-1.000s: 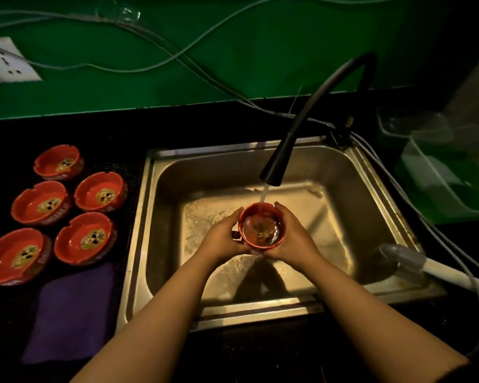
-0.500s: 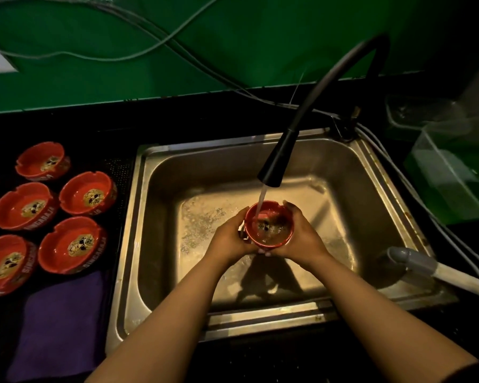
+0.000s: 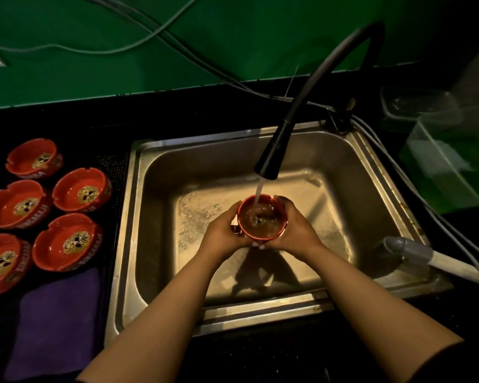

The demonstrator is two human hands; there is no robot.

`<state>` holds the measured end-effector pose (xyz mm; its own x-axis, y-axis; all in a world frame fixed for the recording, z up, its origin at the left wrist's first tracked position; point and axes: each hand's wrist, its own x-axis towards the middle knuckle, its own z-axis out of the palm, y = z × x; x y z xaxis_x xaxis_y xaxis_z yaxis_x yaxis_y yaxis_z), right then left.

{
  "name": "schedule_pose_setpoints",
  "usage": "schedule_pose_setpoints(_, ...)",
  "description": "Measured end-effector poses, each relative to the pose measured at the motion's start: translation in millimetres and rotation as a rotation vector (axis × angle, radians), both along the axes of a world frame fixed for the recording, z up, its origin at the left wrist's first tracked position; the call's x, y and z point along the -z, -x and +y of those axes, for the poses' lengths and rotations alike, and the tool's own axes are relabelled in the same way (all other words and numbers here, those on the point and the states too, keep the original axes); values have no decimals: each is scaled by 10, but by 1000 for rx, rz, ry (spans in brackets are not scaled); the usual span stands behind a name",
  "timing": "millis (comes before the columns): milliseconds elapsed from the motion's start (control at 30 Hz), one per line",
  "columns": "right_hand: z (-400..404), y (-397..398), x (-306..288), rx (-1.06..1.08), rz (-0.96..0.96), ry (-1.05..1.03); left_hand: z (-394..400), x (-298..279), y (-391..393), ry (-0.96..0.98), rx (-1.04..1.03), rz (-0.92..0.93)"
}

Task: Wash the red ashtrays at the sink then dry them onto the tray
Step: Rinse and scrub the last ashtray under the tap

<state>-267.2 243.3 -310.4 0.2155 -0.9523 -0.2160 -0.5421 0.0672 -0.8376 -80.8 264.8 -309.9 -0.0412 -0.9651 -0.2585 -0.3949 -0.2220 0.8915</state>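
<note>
I am at the rinsing step. My left hand and right hand cup one red ashtray from both sides, fingers curled round its wall, at the middle of the frame over the steel sink. Water falls from the black faucet straight into the bowl, which is brimming with murky water. Five more red ashtrays sit at the left of the frame on the dark tabletop, above a purple cloth. Next, I judge, I should tip this one out, carry it left and wipe it with that cloth, gripping firmly since it is wet.
</note>
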Motion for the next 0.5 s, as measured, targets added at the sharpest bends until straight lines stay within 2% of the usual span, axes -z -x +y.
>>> schedule_pose_setpoints(267,-137,-166,-46,-31,-2,10,-30,-82,-131,18,-57,-10)
schedule_pose_setpoints(500,-84,-5,37,-9,-3,-54,-9,-99,11,4,-6,-18)
